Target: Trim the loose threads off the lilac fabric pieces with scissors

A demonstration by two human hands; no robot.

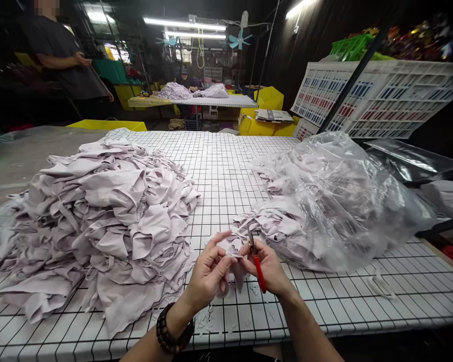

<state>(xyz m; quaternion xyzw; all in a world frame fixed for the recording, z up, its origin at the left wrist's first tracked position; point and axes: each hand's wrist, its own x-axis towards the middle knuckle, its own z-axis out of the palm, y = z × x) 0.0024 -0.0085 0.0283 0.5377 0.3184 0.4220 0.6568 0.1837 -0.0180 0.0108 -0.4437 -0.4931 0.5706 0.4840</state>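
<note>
My left hand (210, 271) pinches a small pale lilac fabric piece (234, 251) between thumb and fingers, just above the near edge of the gridded table (226, 166). A dark bead bracelet (169, 329) circles that wrist. My right hand (268, 265) grips red-handled snips (257, 262), with the blades pointing up at the fabric piece. A large heap of the same lilac fabric pieces (98, 221) lies to the left. A clear plastic bag (335, 201) with more lilac pieces spilling from its mouth lies to the right.
Thread and fabric scraps (380, 286) lie on the table near the front. White crates (380, 98) lean at the right, yellow bins (264, 118) stand behind. A person in a dark shirt (64, 55) stands at the far left. Another table (196, 98) with fabric sits at the back.
</note>
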